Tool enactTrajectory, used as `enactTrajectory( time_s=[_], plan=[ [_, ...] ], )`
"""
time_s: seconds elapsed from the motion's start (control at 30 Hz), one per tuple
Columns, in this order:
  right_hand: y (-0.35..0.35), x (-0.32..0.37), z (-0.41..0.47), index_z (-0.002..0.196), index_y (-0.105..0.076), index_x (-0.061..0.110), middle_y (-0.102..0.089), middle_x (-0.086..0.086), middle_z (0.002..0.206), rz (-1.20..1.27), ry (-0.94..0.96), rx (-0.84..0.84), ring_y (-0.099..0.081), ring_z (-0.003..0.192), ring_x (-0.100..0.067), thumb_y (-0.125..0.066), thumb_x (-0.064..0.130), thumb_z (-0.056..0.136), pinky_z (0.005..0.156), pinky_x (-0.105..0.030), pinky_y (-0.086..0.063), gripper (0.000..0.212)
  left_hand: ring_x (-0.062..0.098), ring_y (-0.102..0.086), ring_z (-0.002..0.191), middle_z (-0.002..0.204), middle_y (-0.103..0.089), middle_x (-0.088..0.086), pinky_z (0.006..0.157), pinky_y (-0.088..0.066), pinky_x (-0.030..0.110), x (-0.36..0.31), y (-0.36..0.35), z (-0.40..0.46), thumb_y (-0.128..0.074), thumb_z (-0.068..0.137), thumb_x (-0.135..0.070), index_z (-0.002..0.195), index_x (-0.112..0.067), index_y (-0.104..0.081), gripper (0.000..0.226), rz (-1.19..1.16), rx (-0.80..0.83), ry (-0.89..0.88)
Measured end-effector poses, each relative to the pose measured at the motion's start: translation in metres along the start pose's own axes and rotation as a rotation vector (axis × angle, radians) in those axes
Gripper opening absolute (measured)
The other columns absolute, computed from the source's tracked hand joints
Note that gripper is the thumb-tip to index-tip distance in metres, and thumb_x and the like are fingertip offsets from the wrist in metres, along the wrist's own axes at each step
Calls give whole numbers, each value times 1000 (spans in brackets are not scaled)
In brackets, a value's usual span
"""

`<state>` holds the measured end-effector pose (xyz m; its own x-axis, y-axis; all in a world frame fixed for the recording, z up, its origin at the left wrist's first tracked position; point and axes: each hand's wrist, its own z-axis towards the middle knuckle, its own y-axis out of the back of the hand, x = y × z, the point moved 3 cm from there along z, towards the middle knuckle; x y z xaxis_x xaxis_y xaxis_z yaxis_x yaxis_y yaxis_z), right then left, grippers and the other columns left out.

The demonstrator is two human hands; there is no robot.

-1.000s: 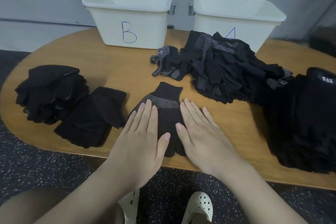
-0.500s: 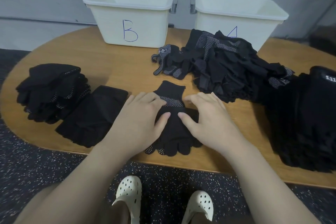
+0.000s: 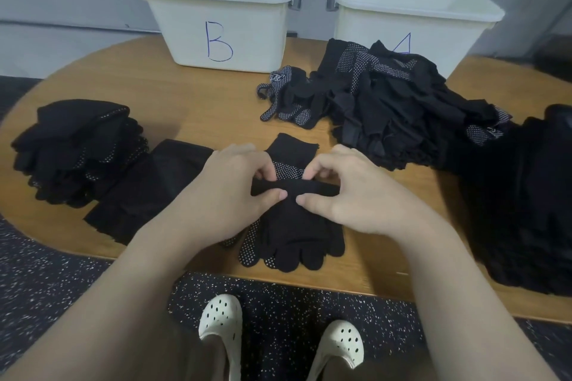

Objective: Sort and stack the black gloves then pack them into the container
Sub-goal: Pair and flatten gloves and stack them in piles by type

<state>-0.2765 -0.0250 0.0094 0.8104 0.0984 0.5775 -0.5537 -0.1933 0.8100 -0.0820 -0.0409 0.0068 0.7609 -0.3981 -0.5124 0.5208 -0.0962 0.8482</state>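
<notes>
A black dotted glove (image 3: 294,229) lies on the wooden table (image 3: 192,108) near its front edge, fingers toward me. My left hand (image 3: 229,195) and my right hand (image 3: 349,195) both pinch a fold of its upper part, thumbs in front, fingers curled behind. A neat stack of dotted gloves (image 3: 77,148) sits at the left, with a flat pile of plain black gloves (image 3: 148,192) beside it. A loose heap of unsorted gloves (image 3: 387,108) lies behind my right hand. White container B (image 3: 216,9) and white container A (image 3: 414,12) stand at the back.
A tall pile of black gloves (image 3: 532,201) fills the table's right end. My two white clogs (image 3: 221,322) show on the speckled floor below the table edge. A grey wall runs behind the containers.
My hands went from lying flat on the glove to curling and pinching it. The glove's upper part has been lifted into a fold and pulled toward me.
</notes>
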Motion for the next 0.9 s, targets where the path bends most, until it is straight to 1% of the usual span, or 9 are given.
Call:
enactTrajectory(
  time_s=[0.07, 0.13, 0.23, 0.33, 0.47, 0.57, 0.67, 0.73, 0.9],
  plan=[
    [2, 2, 0, 104, -64, 38, -51, 18, 112, 54, 7, 13, -44, 118, -4, -75, 49, 85, 97, -32, -42, 25, 3, -52, 90, 91, -57, -16, 84, -42, 29, 0, 2, -3, -71, 85, -46, 89, -32, -60, 18, -33, -25, -6],
    [3, 4, -1, 103, -65, 38, -55, 19, 112, 98, 20, 31, -50, 115, -3, -77, 48, 85, 98, -35, -46, 24, 1, -57, 86, 89, -63, -14, 75, -43, 26, 0, 6, -7, -70, 84, -48, 89, -33, -61, 18, -122, -46, 5],
    [5, 9, -4, 104, -69, 39, -67, 18, 108, 155, 26, 85, -65, 96, 1, -78, 44, 86, 90, -36, -56, 21, 8, -66, 83, 85, -72, -10, 77, -53, 33, 0, 11, -13, -75, 85, -43, 89, -29, -65, 18, -298, -60, 21],
    [10, 15, -9, 99, -73, 36, -74, 15, 97, 184, 29, 129, -70, 81, -2, -77, 39, 89, 83, -36, -60, 11, 3, -67, 73, 79, -74, -10, 69, -52, 23, -3, 18, -18, -80, 85, -31, 85, -23, -65, 17, -458, -120, 36],
    [17, 24, -14, 88, -75, 25, -74, 8, 84, 255, 79, 92, -68, 76, -8, -75, 33, 92, 78, -36, -57, 9, 6, -64, 65, 72, -71, -5, 60, -51, 20, -4, 22, -22, -78, 87, -20, 88, -12, -67, 13, -754, -195, 68],
    [20, 34, -15, 87, -75, 20, -75, 2, 82, 364, 139, 11, -71, 77, -14, -76, 26, 92, 76, -35, -56, 8, 2, -67, 75, 81, -73, -8, 65, -52, 17, -5, 26, -25, -68, 94, -14, 101, -8, -68, 9, -889, -227, 68],
    [20, 46, -11, 87, -75, 18, -75, 0, 82, 453, 188, -88, -71, 77, -14, -76, 22, 92, 73, -31, -55, 6, 7, -73, 95, 102, -77, -6, 77, -57, 20, -2, 31, -29, -68, 92, -12, 120, -6, -64, 29, -1026, -164, 78],
    [21, 51, -8, 89, -76, 15, -75, -4, 87, 520, 204, -161, -72, 83, -22, -76, 20, 92, 78, -38, -57, 6, 16, -72, 109, 116, -76, 0, 90, -59, 29, 2, 32, -31, -70, 89, -11, 130, -10, -61, 42, -1021, -126, 59],
    [14, 80, 5, 93, -76, 16, -77, -7, 93, 661, 254, -272, -74, 89, -24, -79, 21, 89, 86, -51, -60, 7, 22, -72, 111, 118, -76, 4, 98, -58, 40, 15, 52, -49, -70, 91, -8, 133, -11, -61, 42, -972, -266, 23]
  ],
)
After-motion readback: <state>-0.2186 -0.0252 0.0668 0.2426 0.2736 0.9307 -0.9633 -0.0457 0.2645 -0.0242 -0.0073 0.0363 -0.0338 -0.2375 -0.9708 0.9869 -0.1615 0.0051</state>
